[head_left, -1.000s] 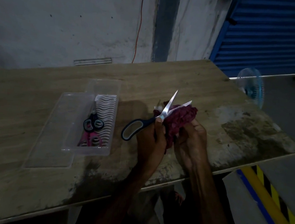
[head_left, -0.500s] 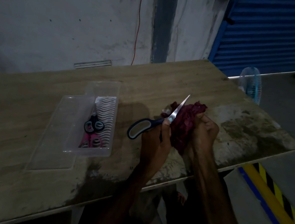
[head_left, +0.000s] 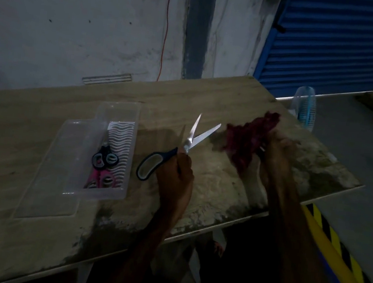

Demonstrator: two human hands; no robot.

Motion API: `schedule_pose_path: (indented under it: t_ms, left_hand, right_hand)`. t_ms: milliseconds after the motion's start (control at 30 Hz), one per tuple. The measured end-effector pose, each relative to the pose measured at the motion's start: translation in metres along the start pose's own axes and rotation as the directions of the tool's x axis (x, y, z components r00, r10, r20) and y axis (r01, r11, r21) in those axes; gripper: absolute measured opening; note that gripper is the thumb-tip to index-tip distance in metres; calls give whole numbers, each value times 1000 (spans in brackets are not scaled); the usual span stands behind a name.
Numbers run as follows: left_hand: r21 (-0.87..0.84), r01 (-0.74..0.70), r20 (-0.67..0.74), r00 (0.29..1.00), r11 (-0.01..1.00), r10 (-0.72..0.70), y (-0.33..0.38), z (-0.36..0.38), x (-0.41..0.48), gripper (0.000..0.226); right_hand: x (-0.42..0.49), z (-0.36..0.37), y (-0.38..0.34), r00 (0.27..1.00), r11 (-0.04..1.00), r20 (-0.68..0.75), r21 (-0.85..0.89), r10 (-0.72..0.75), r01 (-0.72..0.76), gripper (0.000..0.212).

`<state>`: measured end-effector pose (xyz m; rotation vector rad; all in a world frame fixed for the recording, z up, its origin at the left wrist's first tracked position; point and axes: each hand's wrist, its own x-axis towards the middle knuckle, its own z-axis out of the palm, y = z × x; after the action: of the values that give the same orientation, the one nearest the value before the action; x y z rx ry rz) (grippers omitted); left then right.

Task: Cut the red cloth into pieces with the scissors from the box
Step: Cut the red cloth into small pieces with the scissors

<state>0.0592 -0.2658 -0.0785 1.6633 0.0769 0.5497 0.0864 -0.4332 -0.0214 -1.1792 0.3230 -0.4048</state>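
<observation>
Head view: a stained grey wall (head_left: 78,24) fills the back, with a blue roller shutter (head_left: 343,43) to its right. Below them a worn wooden table (head_left: 43,125) spans most of the frame, its near right part blotched and pale. A yellow-and-black striped strip (head_left: 336,247) runs along the floor at the lower right, and a small blue fan (head_left: 303,108) stands beyond the table's far right corner.

On the table's left half lies a flat clear lid (head_left: 55,184), with a clear plastic box (head_left: 121,110) resting partly on it.

The person's right hand (head_left: 275,151) grips the bunched red cloth (head_left: 246,139), holding it over the table's right part. The left hand (head_left: 174,177) is curled round one handle of the scissors (head_left: 190,141), whose other handle loop sticks out to the left. Their blades stand spread in a V, pointing up and to the right, the nearer tip close to the cloth but not touching it.

Inside the box lie black-handled scissors (head_left: 105,159) and, nearer the person, pink-handled scissors (head_left: 102,178).
</observation>
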Motion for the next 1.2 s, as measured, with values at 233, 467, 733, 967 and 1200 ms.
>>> schedule_pose_path:
  t_ms: [233,467,733,967,1200]
  left_hand:
    - [-38,-45,43,998,998,47,7,-3,-7,45]
    - [-87,-28,171,984,996,43,14,-6,-13,51]
    - [-112,48,322,947,993,-9,15,-8,-12,46]
    - [-231,210,448,890,950,-88,11,-8,-12,32]
    - [-224,288,482,863,931,-151,12,-8,-12,23]
  right_hand:
    - [-54,23,13,950,985,265,1,166,-172,21]
    - [-50,8,9,960,964,140,78,241,-253,22]
    - [-48,14,19,905,982,385,-127,181,-142,22]
    - [-51,29,18,901,976,379,-120,212,-180,16]
    - [-56,32,24,908,994,411,-105,78,-37,16]
